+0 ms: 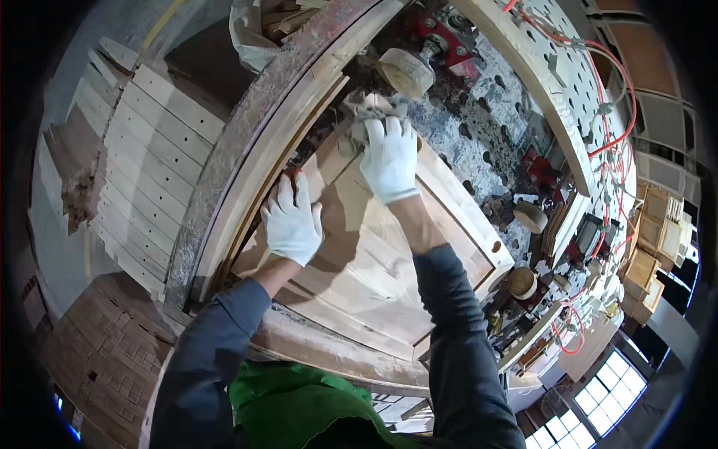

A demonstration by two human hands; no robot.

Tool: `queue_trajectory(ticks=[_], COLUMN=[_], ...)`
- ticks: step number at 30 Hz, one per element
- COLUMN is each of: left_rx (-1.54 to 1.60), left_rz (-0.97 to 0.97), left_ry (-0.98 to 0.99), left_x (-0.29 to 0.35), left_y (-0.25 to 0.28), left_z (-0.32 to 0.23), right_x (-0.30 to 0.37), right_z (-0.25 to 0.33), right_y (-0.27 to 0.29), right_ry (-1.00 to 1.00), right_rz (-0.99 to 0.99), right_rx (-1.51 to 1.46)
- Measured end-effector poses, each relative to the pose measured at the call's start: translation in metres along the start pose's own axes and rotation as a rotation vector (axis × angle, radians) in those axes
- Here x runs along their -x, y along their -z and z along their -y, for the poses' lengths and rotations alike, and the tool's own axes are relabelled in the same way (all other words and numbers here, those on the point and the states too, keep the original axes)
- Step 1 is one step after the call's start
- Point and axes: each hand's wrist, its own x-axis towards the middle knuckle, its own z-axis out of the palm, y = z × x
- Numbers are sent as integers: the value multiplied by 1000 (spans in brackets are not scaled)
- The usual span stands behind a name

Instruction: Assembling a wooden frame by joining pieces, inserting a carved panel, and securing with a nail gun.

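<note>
A pale wooden frame-and-panel door (pixel 366 277) lies in front of me on a worktable, with dark shadows of my arms across it. My left hand (pixel 292 224), in a white glove, lies on its left side with the fingers stretched forward; something small and reddish shows at the fingertips. At the door's far end my right hand (pixel 391 157), also gloved in white, presses a bunched grey rag (pixel 374 109) against the wood. The right fingers are bent over the rag, and their tips are partly hidden in it.
Red clamps with round wooden pads (pixel 407 72) stand on the stained, perforated metal tabletop (pixel 479 112). A curved wooden rail (pixel 535 82) and red air hoses (pixel 624 75) run along the right. Stacked drilled boards (pixel 157 150) are at left, wooden drawers (pixel 649 217) at far right.
</note>
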Motion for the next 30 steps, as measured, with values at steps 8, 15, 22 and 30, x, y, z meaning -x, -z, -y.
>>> queue_trajectory(ticks=[8,15,22,30], left_rx=[91,3,19,-73], left_rz=[-12,-133,-133,-116], left_ry=[-25,-98,-143,-51], left_x=[-14,-17,-19,-23], left_y=[3,-14,-26,-16], left_z=[1,2,18,9], right_x=[-50,-66,-39,203], right_z=[7,10,30,40], right_y=[4,10,15,173], right_ry=[-139,-323,-541,-1044], right_rz=[-54,-88,-15,-26], right_rx=[46,-4,-134,-645])
